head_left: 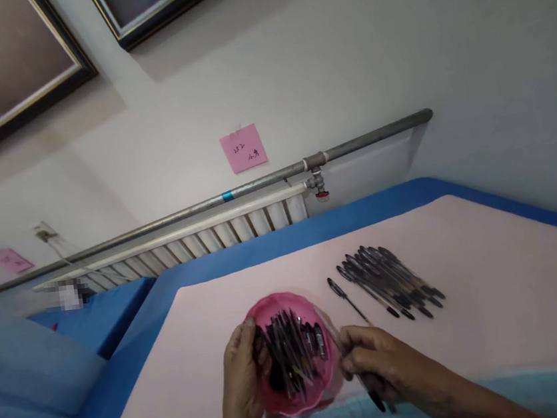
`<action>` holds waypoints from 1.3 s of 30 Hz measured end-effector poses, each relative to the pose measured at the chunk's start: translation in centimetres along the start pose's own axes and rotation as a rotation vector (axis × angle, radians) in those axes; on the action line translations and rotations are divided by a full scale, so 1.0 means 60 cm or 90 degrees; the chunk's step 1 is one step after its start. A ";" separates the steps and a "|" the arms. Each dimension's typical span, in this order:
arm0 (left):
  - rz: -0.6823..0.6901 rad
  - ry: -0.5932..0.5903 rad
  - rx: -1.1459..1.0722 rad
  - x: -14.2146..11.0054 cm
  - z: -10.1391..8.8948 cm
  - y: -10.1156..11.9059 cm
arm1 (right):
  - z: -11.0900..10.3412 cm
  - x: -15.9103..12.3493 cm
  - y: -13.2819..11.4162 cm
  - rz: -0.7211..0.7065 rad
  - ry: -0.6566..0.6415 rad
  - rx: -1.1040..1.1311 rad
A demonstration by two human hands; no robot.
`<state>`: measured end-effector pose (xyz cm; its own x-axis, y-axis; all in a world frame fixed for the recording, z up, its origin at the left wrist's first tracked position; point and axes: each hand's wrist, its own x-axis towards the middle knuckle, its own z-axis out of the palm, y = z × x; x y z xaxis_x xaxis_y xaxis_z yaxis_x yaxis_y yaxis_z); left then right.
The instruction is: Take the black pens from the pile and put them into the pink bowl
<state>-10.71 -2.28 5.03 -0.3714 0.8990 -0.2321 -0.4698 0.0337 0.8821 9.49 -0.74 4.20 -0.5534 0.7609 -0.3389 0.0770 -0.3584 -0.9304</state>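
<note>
Right hand (373,358) grips a pen (375,399) beside a pink bowl (276,301); left hand (242,357) curls at its rim, hold unclear

Pink bowl: I see it round with a scalloped rim (269,306), at the lower centre of the frame.
Slender pen parts (288,349): dark, heaped lengthwise inside it, partly blurred.
Short black pieces (320,340): near the bowl's right wall.
Pen pile (387,280): black-ended, clear-barrelled, overlapping diagonally, right of centre.
Single pen (350,302): slanted, just left of the pile.
Held pen (374,397): tilted, black end toward the bottom edge; I can't make out its middle.
</note>
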 end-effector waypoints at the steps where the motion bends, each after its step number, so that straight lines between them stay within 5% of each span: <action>1: -0.020 -0.015 0.010 -0.006 0.010 -0.009 | 0.005 -0.001 0.001 -0.004 -0.009 -0.005; 8: -0.086 -0.119 0.048 -0.028 0.041 -0.053 | 0.036 -0.008 0.001 -0.033 0.001 -0.010; 13: 0.010 -0.031 0.142 -0.012 0.011 -0.018 | 0.028 -0.007 0.008 -0.009 -0.028 -0.045; 17: 0.094 0.080 0.475 0.002 -0.026 0.022 | 0.020 -0.004 0.006 0.004 0.013 -0.037; 21: 0.178 0.134 0.779 -0.001 -0.029 0.030 | 0.020 0.002 0.005 -0.022 0.058 -0.001; 23: 0.187 0.083 0.762 -0.009 -0.015 0.017 | 0.021 0.005 0.007 -0.046 0.072 0.027; 25: 0.146 -0.045 0.653 -0.018 0.002 -0.004 | 0.023 0.008 0.011 -0.071 0.081 0.050; 27: 0.055 -0.206 0.537 -0.026 0.019 -0.030 | 0.024 0.010 0.015 -0.093 0.077 0.055; 30: -0.067 -0.282 0.399 -0.033 0.034 -0.058 | 0.028 0.010 0.020 -0.109 0.059 0.047; 32: -0.104 -0.259 0.342 -0.032 0.032 -0.059 | 0.031 0.009 0.018 -0.104 0.049 0.038; 35: -0.047 -0.163 0.357 -0.020 0.011 -0.032 | 0.032 0.004 0.009 -0.083 0.058 0.035; 39: 0.107 0.019 0.671 0.005 -0.025 0.012 | 0.023 0.000 -0.006 -0.044 0.109 0.049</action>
<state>-12.38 -2.67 5.00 -0.3937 0.9165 -0.0711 0.5141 0.2836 0.8095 8.31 -1.37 4.71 -0.4060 0.8634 -0.2994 -0.0237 -0.3375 -0.9410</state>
